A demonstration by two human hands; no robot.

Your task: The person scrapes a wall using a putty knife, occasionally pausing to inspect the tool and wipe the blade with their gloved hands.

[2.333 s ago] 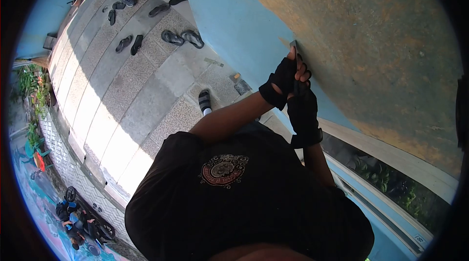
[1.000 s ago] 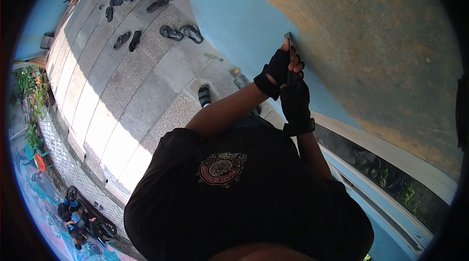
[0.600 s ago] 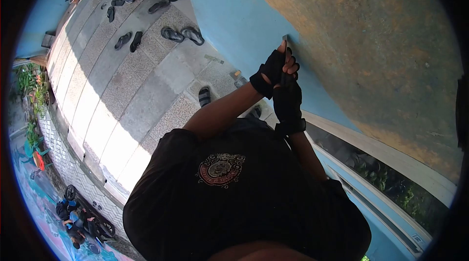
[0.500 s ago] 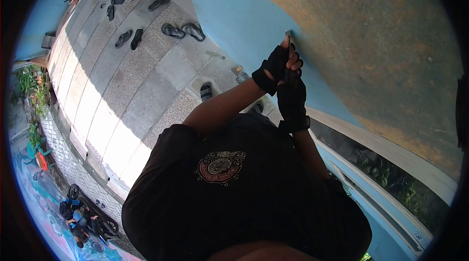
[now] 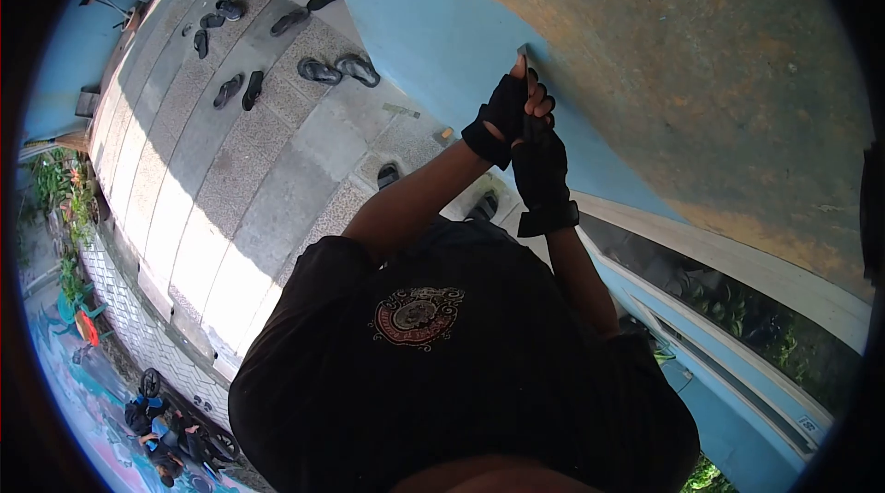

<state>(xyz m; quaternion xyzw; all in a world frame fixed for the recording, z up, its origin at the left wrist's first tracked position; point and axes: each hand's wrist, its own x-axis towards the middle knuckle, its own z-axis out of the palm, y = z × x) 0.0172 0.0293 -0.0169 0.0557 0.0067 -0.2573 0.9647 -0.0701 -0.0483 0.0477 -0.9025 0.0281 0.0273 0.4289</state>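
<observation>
Both hands wear black fingerless gloves and meet close together beside a blue wall (image 5: pixel 433 32) with a rough brown, bare area. My left hand (image 5: pixel 507 106) is closed round a thin, dark scraper-like tool (image 5: pixel 525 52), its metal tip at the blue surface near the brown area's edge. Just below and against it, my right hand (image 5: pixel 540 156) is closed round what looks like the tool's lower end; most of the handle is hidden by the fingers.
Several dark sandals (image 5: pixel 318 71) lie on the paved floor (image 5: pixel 267 156). A ledge (image 5: pixel 737 258) and plants run along the lower right. At the far lower left, a person (image 5: pixel 166 433) is beside a parked motorcycle (image 5: pixel 221 442); potted greenery stands above.
Both hands and the tool have shifted slightly left and up in the view, still together. The surroundings have shifted slightly too, and more of the sandal near the body shows.
</observation>
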